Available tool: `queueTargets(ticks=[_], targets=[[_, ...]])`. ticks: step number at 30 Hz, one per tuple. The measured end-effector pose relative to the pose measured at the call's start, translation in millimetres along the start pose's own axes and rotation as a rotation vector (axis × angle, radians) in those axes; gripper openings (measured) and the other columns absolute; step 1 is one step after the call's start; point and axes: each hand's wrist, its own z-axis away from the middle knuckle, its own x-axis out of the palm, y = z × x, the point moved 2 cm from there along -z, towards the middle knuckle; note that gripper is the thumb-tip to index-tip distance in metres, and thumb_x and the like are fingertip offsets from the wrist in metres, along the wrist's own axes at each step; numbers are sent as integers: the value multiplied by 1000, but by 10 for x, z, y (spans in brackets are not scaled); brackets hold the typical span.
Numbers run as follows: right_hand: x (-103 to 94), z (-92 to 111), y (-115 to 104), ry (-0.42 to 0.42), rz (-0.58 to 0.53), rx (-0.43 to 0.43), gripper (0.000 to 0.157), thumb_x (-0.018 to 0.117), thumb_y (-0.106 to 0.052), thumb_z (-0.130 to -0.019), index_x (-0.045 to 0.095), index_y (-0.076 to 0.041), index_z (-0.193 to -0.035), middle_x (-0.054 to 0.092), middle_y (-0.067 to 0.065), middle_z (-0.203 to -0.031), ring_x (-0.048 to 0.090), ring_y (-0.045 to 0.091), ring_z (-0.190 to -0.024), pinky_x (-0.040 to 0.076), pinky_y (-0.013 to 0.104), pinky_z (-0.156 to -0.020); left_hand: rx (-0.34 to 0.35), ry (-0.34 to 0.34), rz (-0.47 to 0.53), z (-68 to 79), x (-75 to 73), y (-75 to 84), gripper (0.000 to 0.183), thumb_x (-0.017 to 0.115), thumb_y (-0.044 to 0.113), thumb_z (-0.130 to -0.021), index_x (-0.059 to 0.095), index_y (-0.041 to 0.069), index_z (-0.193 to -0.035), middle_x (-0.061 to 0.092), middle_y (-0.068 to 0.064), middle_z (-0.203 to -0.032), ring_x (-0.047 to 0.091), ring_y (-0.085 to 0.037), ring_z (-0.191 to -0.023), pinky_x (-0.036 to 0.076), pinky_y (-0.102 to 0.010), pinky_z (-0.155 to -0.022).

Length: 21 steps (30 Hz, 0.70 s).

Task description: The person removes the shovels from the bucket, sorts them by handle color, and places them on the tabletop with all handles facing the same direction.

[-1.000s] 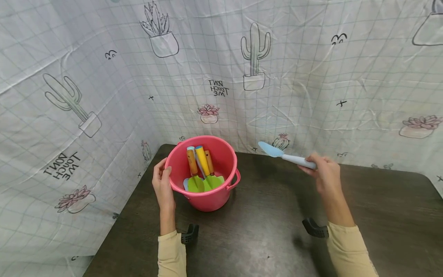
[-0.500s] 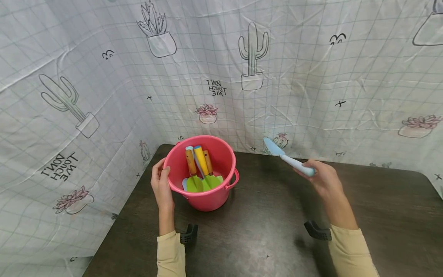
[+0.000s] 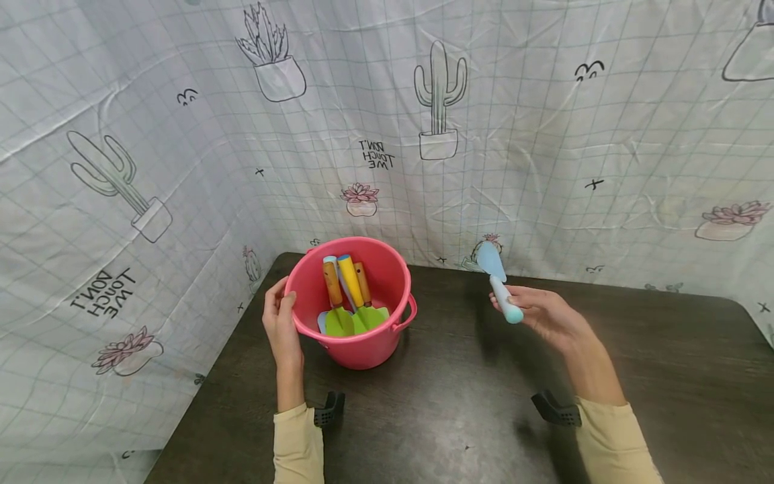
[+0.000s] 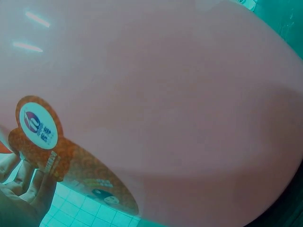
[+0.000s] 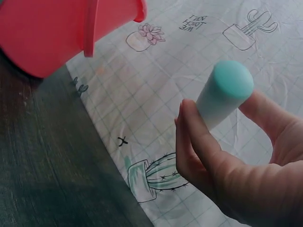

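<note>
A pink bucket (image 3: 363, 353) stands on the dark table, its opening facing up toward me. My left hand (image 3: 283, 329) grips its left rim, thumb over the edge and fingers outside; the left wrist view has those fingers (image 4: 40, 187) by a brown sticker (image 4: 35, 127) on the bucket wall. In the air right of the bucket, my right hand (image 3: 553, 316) pinches a light blue trowel (image 3: 501, 296) by its pale handle, blade pointing away. The handle's rounded turquoise end (image 5: 234, 79) faces the right wrist camera, which hides the blade.
Inside the bucket lean several trowels with green blades (image 3: 341, 323), wooden handles (image 3: 332, 284) and a yellow handle (image 3: 354, 279). A white cloth with cactus drawings (image 3: 526, 168) hangs behind and left of the table (image 3: 435, 417). Black wrist mounts (image 3: 329, 410) sit at both sleeves.
My right hand has moved slightly left and turned the trowel, so its blade swings from pointing left to pointing away. The left hand keeps its hold on the bucket, which has not visibly moved.
</note>
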Motion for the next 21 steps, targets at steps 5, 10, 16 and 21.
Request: queueTargets(ticks=[5,10,16,21], targets=[[51,14,33,63,62,5,33,46,11,-103,74,-5,-113,73,16,-114,74,23,-103,56,29,-89,3,-3,22,-13,-6,-11,36,53,12,-102,61,1,-135,62,-9,-124,61,-20,-109,54,-25,-90],[59,11,83,141,167,9,28,52,7,-103,74,-9,-111,75,12,-111,74,20,-100,57,28,-86,1,-6,26,-17,-18,-14,36,52,11,-102,61,0,-135,61,-9,-123,61,-20,-109,54,-25,-90],[46,-2,148,202,223,23,23,56,5,-102,73,-8,-112,75,9,-107,75,19,-98,58,27,-84,3,-9,27,-11,-23,-5,36,53,12,-101,61,1,-135,61,-10,-124,61,-20,-109,54,-25,-90],[47,-18,188,220,228,20,22,58,5,-101,73,-8,-112,75,9,-108,74,18,-98,58,27,-83,7,-14,25,-12,-24,-12,36,52,12,-102,60,1,-136,61,-9,-125,61,-20,-109,54,-25,-90]])
